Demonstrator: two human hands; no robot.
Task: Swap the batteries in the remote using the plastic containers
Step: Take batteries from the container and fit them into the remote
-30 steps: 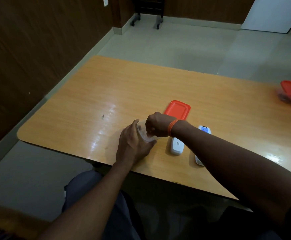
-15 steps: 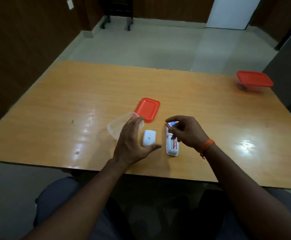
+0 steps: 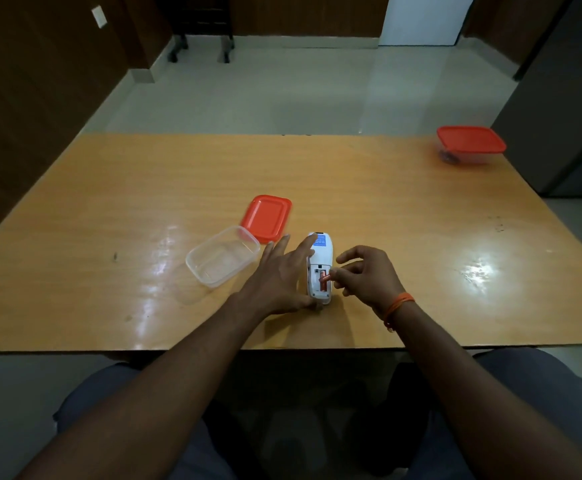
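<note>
A white remote (image 3: 322, 254) lies face down on the table with its battery compartment uncovered. An orange battery (image 3: 324, 279) sits in the compartment, tilted, and the fingertips of my right hand (image 3: 369, 275) pinch its end. My left hand (image 3: 279, 275) lies along the remote's left side with the fingers spread and the thumb at its near end, holding it in place. An open, empty clear plastic container (image 3: 194, 266) stands left of that hand. Its red lid (image 3: 267, 216) lies just behind it. The battery cover is hidden.
A second clear container with a red lid on it (image 3: 469, 142) stands at the table's far right corner, with something dark inside. The wooden table (image 3: 421, 237) has its near edge just in front of my lap. A dark cabinet stands to the right.
My left hand let go of the clear container and moved right onto the remote. My right hand came down to the compartment and pinched the battery. The white cover is no longer visible.
</note>
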